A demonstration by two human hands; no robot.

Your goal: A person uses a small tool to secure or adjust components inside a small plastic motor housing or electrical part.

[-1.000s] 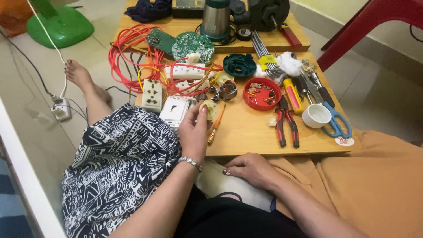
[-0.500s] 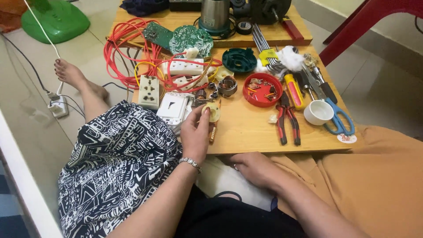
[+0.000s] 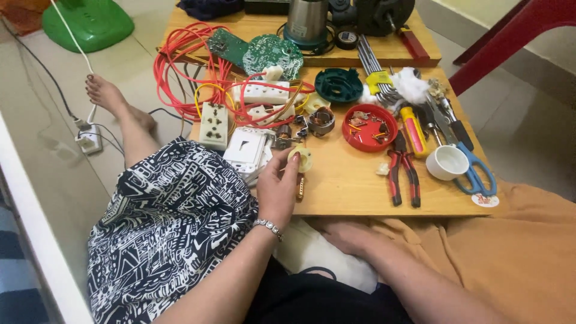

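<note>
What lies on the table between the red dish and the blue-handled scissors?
In the head view: red-handled pliers, a yellow-handled tool and a white cup.

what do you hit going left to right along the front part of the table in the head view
white socket block → white switch plate → left hand on a cream round part → red dish → red-handled pliers → white cup → blue-handled scissors

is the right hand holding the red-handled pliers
No, the right hand rests below the table edge, apart from the red-handled pliers, which lie untouched on the wooden table.
</note>
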